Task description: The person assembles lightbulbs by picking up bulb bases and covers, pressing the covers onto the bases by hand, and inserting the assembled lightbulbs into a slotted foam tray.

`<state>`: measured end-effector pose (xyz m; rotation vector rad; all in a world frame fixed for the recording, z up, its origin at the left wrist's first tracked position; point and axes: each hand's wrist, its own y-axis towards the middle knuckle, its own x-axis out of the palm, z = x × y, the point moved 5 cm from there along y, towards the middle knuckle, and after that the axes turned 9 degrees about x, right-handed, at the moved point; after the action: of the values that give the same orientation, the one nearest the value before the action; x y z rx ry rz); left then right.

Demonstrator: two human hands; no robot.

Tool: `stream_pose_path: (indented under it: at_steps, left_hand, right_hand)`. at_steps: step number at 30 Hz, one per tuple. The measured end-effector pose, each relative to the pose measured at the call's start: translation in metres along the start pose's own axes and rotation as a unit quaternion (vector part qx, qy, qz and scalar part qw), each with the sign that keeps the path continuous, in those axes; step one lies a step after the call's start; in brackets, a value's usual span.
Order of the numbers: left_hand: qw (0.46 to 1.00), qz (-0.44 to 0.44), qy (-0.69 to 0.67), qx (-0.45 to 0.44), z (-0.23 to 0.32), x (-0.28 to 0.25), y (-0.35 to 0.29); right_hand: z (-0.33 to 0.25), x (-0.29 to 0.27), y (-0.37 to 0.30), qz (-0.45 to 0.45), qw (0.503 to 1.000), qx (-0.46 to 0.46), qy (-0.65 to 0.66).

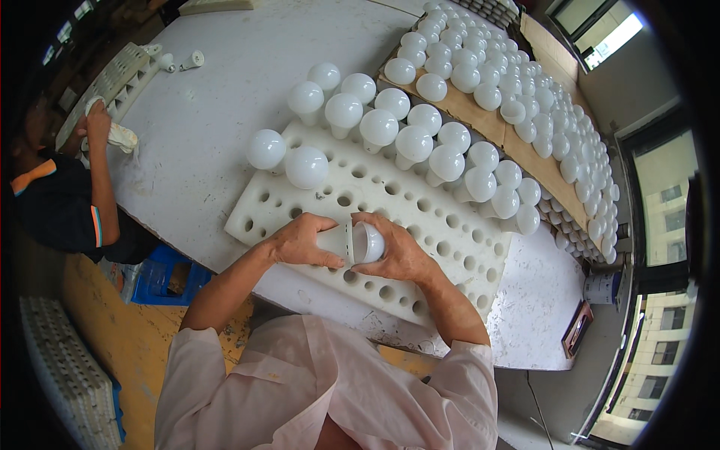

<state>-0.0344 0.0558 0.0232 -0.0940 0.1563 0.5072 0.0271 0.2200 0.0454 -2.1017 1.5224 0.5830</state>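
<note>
In front of my chest, both hands hold one white light bulb on its side over a perforated white foam tray (360, 202). My left hand (304, 241) is closed round its tapered body (330, 241). My right hand (396, 251) grips the round white cover (370, 241) at the other end. A dark line with small dots runs round the bulb between the two parts; whether they are joined I cannot tell. Two bulbs stand at the tray's left, one of them this globe (307, 166). Further bulbs (379, 127) fill holes along its far side.
At the far right, many bulbs stand on brown cardboard (480, 105) over stacked layers. Across the table (210, 82) at the left, a co-worker's hand (97, 124) is at another tray with a white cloth-like item. A blue crate (169, 277) and stacked trays (67, 367) are below.
</note>
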Motion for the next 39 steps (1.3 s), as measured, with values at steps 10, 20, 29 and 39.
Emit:
stream_pose_path:
  at_steps: [10, 20, 29, 39]
  left_hand:
    - [1.0, 0.02, 0.006, -0.009, -0.005, 0.002, 0.002]
    - [0.997, 0.006, 0.079, 0.018, 0.009, 0.004, 0.01]
    - [0.992, -0.04, 0.115, -0.015, 0.008, 0.014, 0.017]
    - [0.99, -0.066, 0.091, -0.087, 0.011, 0.015, 0.017]
  right_hand:
    - [-0.01, 0.007, 0.002, 0.016, 0.996, -0.045, -0.075]
    - [-0.009, 0.013, -0.002, 0.067, 0.99, -0.077, -0.101]
    - [-0.008, 0.015, -0.004, 0.081, 0.986, -0.112, -0.095]
    - [-0.007, 0.014, -0.003, 0.046, 0.993, -0.093, -0.059]
